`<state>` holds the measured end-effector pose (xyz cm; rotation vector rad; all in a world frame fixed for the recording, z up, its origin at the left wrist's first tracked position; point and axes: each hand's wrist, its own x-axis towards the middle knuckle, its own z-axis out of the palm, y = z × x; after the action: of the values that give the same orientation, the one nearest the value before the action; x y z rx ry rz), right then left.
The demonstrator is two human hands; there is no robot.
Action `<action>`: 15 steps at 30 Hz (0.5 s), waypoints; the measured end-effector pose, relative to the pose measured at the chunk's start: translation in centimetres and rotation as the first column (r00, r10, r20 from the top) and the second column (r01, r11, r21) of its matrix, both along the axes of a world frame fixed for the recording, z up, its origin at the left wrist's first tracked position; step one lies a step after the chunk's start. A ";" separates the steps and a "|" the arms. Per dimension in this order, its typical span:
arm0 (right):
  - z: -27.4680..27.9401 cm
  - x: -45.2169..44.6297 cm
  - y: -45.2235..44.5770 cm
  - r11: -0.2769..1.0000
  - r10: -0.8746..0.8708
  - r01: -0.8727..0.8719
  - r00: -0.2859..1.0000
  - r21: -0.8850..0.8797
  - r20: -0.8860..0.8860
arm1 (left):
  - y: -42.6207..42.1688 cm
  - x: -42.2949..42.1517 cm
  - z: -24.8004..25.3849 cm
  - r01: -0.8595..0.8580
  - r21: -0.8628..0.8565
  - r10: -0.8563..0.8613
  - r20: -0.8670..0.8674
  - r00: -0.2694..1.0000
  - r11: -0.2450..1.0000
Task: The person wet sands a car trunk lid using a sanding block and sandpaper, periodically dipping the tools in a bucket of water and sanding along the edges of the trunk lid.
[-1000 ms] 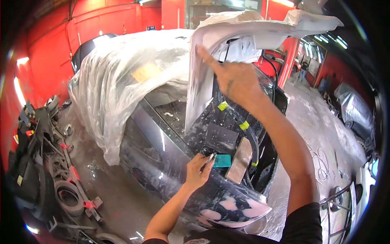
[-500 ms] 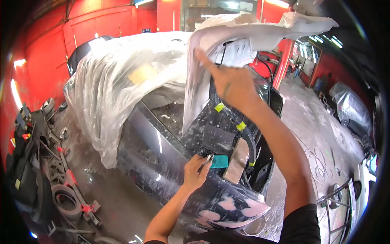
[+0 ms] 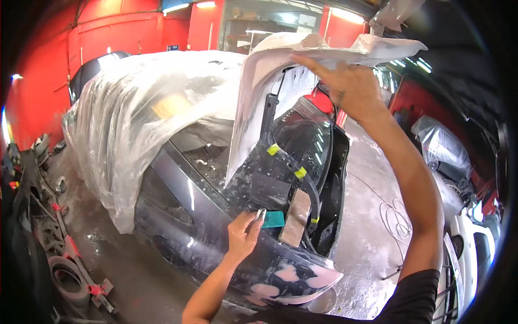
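Note:
My right hand (image 3: 356, 89) is raised with its index finger stretched out, nothing held in it. That fingertip is at the inner edge of the raised tailgate (image 3: 259, 70), which has whitish, sanded-looking patches. My left hand (image 3: 243, 235) is closed around a small metallic-looking piece (image 3: 261, 214), partly hidden by the fingers. Right beside it is a flat teal block (image 3: 273, 219); I cannot tell whether the two are joined. A long tan sanding block (image 3: 295, 218) lies on the rear of the dark car (image 3: 216, 216), near the open trunk.
Clear plastic sheeting (image 3: 118, 124) drapes over the car. Yellow tape (image 3: 300, 173) marks the black trim. A tire (image 3: 69, 278) and a red-and-grey metal bar (image 3: 81, 264) lie on the left floor. A coiled hose (image 3: 396, 221) is on the right floor, near a white car (image 3: 469, 237).
My right fingertip has moved from the tailgate's upright side to its upper inner edge, up and to the right. My left hand keeps its grip. The camera view has shifted.

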<state>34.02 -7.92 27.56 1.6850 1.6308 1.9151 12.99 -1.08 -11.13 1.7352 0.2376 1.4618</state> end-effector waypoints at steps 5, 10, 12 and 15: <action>0.4 2.1 -0.8 0.999 -0.015 0.012 0.995 0.031 0.096 | 0.5 -0.2 -0.1 0.077 -0.048 -0.078 -0.015 0.997 0.996; -1.4 -1.8 3.5 0.990 0.119 -0.121 0.992 -0.078 -0.034 | 0.3 0.3 -0.1 0.137 -0.254 -0.122 0.075 0.990 0.957; -3.7 -5.9 2.9 0.953 0.059 -0.113 0.979 -0.280 -0.195 | -0.2 0.3 1.2 0.220 -0.380 -0.149 0.207 0.967 0.898; -9.4 -9.9 0.9 0.760 -0.103 -0.154 0.931 -0.632 -0.350 | 0.3 0.9 4.0 0.392 -0.468 -0.173 0.443 0.880 0.792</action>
<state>24.11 -7.00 18.13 1.7391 2.1177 0.8465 13.84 -0.74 -7.10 0.9503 0.1513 1.3021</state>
